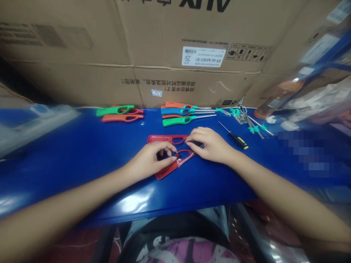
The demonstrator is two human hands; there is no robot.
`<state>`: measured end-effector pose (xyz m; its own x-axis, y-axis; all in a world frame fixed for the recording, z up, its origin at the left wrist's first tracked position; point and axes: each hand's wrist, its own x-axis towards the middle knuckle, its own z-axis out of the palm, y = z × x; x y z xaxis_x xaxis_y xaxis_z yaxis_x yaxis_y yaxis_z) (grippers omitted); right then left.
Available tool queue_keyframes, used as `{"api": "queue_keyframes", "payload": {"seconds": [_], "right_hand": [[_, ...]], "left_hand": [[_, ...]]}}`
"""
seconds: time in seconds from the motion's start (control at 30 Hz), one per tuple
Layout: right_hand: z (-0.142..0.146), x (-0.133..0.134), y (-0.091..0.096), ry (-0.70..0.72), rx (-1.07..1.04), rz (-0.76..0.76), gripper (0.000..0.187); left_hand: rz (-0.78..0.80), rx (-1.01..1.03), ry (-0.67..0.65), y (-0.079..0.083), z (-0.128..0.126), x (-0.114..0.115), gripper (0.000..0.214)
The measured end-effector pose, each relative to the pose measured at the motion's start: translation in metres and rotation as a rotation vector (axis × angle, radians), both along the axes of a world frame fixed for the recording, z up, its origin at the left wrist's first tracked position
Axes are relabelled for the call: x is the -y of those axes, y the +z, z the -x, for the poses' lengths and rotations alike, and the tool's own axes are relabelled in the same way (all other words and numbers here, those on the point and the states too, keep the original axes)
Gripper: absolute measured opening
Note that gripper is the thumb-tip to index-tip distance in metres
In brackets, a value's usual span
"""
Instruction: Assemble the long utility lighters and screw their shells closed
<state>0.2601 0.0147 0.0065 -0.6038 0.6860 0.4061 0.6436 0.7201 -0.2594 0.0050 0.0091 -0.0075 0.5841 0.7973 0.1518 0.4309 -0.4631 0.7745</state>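
My bare left arm (90,191) and right arm (276,188) slant inward from either side. My left hand (149,157) has its fingers curled and thumb reaching forward beneath them, tips close. My right hand (210,145) points left, its fingers bent, thumb and forefinger tips near each other. The hands face each other, apart; how firm either grip is, I cannot tell.

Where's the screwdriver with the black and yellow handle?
In the head view, the screwdriver lies on the blue table, to the right of the right hand, close to the metal tubes with teal fittings.
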Motion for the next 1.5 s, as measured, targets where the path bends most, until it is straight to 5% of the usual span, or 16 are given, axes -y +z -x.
{"api": "queue_keyframes", "payload": {"seconds": [0.13,0.33,0.47,0.8,1.17,1.5], "right_hand": [[-0.029,-0.017,0.008,-0.265,-0.007,-0.076,0.019],[-0.107,-0.052,0.004,-1.005,0.176,0.129,0.043],[-0.14,-0.063,-0.003,-1.151,0.181,0.191,0.054],[-0.153,-0.069,-0.014,-1.157,0.143,0.168,0.058],[-0.149,-0.071,-0.02,-1.072,0.095,0.192,0.058],[-0.127,-0.061,0.01,-0.863,-0.239,0.039,0.048]], "left_hand": [[0.062,0.007,-0.019,0.006,-0.001,-0.001,0.02],[0.097,0.021,-0.057,0.01,0.002,-0.005,0.021],[0.103,0.006,-0.053,0.008,0.006,-0.007,0.024],[-0.207,-0.032,-0.062,0.001,0.016,-0.014,0.022],[-0.375,-0.169,-0.164,0.009,0.018,-0.006,0.025],[-0.39,-0.218,-0.198,0.012,0.02,-0.004,0.03]]}}
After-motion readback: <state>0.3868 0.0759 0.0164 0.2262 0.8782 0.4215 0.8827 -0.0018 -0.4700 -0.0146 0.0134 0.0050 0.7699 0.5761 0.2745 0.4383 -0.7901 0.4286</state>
